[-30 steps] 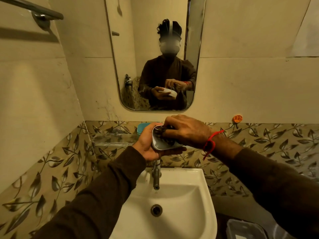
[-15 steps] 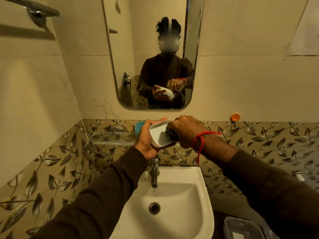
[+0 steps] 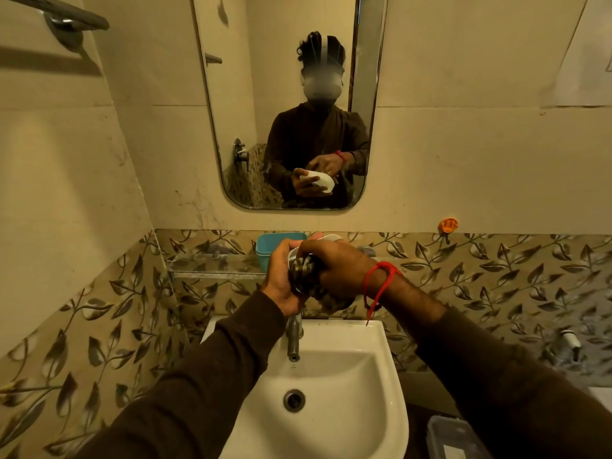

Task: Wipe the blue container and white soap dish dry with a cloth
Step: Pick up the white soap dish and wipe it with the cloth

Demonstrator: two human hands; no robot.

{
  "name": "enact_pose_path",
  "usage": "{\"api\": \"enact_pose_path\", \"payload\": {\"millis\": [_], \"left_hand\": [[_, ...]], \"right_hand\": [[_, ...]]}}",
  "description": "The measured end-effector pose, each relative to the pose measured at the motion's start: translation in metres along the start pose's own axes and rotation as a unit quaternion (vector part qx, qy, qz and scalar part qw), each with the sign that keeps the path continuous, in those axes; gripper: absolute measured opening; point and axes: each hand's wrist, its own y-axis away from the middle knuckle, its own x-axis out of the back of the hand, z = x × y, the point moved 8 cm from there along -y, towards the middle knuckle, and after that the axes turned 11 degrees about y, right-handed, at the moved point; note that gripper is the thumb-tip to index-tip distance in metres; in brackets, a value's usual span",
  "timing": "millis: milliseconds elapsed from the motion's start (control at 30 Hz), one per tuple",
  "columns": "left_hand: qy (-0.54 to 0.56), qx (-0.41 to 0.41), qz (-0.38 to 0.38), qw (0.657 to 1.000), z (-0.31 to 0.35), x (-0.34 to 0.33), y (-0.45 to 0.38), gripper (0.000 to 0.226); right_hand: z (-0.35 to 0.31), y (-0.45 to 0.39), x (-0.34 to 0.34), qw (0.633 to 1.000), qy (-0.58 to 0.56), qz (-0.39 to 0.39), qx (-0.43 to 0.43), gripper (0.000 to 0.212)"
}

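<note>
My left hand (image 3: 281, 279) grips the white soap dish (image 3: 328, 238) above the tap, tilted on edge; only its top rim shows past my fingers. My right hand (image 3: 334, 270), with a red thread round the wrist, holds a dark patterned cloth (image 3: 306, 276) bunched against the dish's inside. The blue container (image 3: 276, 250) stands on the glass shelf (image 3: 215, 270) just behind and left of my hands, apart from them. In the mirror (image 3: 288, 104) the dish's white underside shows in my left hand.
A white basin (image 3: 364, 376) with a steel tap (image 3: 293, 339) lies below my hands. A towel rail (image 3: 66, 14) is at the top left, an orange wall hook (image 3: 447, 224) at the right. A clear plastic box (image 3: 453, 438) sits low at the right.
The dish has turned further on edge in my left hand, and my right hand has pushed the cloth deeper across its inside. Both hands stay above the tap.
</note>
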Motion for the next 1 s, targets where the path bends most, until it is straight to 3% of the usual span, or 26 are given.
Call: {"api": "enact_pose_path", "payload": {"millis": [133,267,433,500,567,667,767,933,1000], "left_hand": [[0.013,0.030,-0.023,0.999,0.006,-0.005,-0.002,0.054],[0.012,0.031,-0.024,0.999,0.009,-0.005,-0.004,0.055],[0.032,0.062,-0.020,0.997,0.006,0.007,-0.002,0.046],[0.047,0.068,-0.030,0.996,0.009,0.011,-0.002,0.052],[0.055,0.064,-0.025,0.996,0.014,0.018,-0.003,0.056],[0.037,0.048,-0.016,0.998,0.024,0.024,-0.006,0.054],[0.017,0.062,-0.019,0.998,0.026,0.022,-0.006,0.053],[-0.009,0.104,-0.021,0.994,0.016,0.010,-0.001,0.049],[-0.019,0.108,-0.015,0.994,0.015,0.008,-0.004,0.050]], "right_hand": [[-0.011,-0.017,-0.001,0.988,-0.146,-0.028,0.030,0.031],[-0.005,-0.017,0.013,0.941,-0.334,-0.019,0.045,0.034],[0.002,-0.018,0.033,0.883,-0.468,-0.031,0.018,0.031],[0.011,-0.020,0.040,0.883,-0.469,-0.022,-0.010,0.035],[0.024,-0.024,0.045,0.899,-0.436,-0.003,-0.041,0.047],[0.047,-0.025,0.053,0.983,-0.160,0.030,-0.079,0.052],[0.048,-0.021,0.050,0.996,0.041,0.044,-0.060,0.042],[0.053,-0.020,0.041,0.993,0.082,0.047,-0.066,0.066],[0.055,-0.021,0.043,0.994,0.072,0.057,-0.064,0.062]]}}
